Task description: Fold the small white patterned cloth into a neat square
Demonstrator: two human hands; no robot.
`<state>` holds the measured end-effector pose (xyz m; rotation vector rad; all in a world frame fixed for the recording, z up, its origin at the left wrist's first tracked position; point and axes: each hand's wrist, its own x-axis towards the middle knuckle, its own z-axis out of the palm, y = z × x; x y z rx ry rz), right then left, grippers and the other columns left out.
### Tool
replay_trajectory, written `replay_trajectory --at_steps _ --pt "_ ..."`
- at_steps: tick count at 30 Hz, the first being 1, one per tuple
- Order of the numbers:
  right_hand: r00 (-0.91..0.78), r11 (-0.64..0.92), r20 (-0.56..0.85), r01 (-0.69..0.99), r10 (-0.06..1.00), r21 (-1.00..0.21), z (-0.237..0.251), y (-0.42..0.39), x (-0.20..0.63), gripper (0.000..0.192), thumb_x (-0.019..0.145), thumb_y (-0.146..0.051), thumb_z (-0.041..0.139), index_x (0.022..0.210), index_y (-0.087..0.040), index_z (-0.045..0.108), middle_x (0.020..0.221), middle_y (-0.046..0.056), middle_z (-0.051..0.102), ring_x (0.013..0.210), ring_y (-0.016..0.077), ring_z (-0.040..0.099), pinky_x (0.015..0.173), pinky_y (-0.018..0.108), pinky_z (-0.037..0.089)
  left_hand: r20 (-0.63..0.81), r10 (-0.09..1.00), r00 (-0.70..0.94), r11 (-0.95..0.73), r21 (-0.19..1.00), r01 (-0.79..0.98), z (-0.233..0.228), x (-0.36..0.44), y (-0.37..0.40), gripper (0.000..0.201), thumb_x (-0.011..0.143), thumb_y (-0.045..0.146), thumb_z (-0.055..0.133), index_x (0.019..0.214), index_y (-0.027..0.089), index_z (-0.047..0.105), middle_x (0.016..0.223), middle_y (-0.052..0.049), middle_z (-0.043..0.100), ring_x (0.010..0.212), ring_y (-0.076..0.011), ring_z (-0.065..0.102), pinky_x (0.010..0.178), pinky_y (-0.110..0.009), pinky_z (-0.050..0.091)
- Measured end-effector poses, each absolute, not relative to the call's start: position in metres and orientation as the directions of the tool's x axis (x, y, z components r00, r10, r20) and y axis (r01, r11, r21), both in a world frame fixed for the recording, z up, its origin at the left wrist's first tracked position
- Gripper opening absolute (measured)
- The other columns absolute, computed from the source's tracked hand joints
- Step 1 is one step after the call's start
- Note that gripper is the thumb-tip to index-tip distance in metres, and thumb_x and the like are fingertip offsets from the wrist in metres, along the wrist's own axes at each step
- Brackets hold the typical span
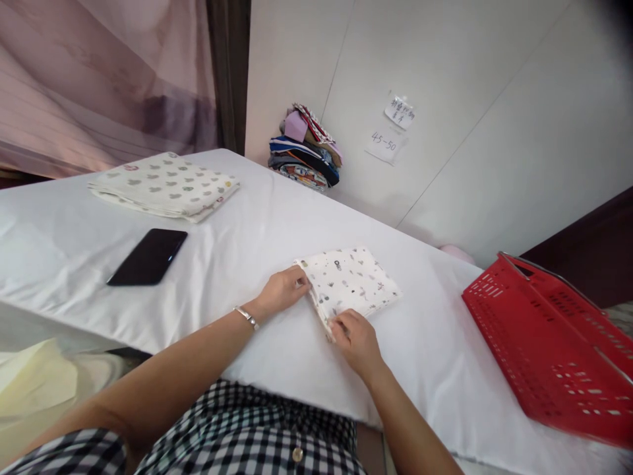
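A white cloth [357,280] with small grey and dark prints lies folded into a rough rectangle on the white-covered table. My left hand [284,290], with a silver bracelet at the wrist, pinches the cloth's near left corner. At its lower near corner, my right hand [357,340] has fingers closed on the edge. Between the two hands the folded edge runs fairly straight, and its layers show there. The rest of the cloth rests flat on the table.
Another folded cloth [165,185] with grey prints lies at the table's far left, with a black phone [147,257] nearer me. On the right stands a red plastic basket [554,349]. A stack of folded clothes [305,148] sits beyond the far edge by the wall.
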<state>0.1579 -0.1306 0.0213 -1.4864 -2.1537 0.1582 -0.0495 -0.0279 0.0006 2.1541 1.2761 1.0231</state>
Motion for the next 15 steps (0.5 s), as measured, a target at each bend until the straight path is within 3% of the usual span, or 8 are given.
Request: replay_trajectory --at_steps 4,7,15 --pt "-0.222 0.300 0.249 0.888 0.943 -0.348 0.031 -0.112 0.151 0.014 0.087 -0.031 0.051 0.080 -0.021 0.058 0.072 -0.001 0.058 0.063 0.0124 0.053 0.058 0.024 0.036 0.081 0.964 0.254 -0.202 0.843 0.499 0.003 -0.045 -0.032 0.026 0.078 0.038 0.051 0.063 0.019 0.059 0.056 0.003 0.058 0.053 -0.0119 0.052 0.051 -0.023 0.039" --pt "-0.208 0.247 0.165 0.931 0.964 -0.268 0.034 -0.100 0.142 0.013 0.085 -0.033 0.054 0.081 -0.020 0.058 0.074 0.000 0.059 0.065 0.0133 0.053 0.058 0.024 0.032 -0.134 0.956 0.261 -0.009 0.874 0.486 0.003 -0.041 -0.033 0.031 0.077 0.041 0.049 0.058 0.019 0.055 0.043 0.004 0.050 0.043 -0.0111 0.047 0.044 -0.022 0.034" --pt "-0.170 0.164 -0.012 0.968 0.985 -0.187 0.038 -0.089 0.128 0.019 0.085 -0.039 0.051 0.085 -0.021 0.056 0.083 0.001 0.061 0.070 0.0149 0.055 0.058 0.025 0.028 -0.271 0.936 0.225 0.135 0.867 0.480 0.014 -0.037 -0.041 0.025 0.075 0.037 0.052 0.063 0.016 0.060 0.044 0.003 0.054 0.042 -0.0114 0.050 0.046 -0.022 0.034"
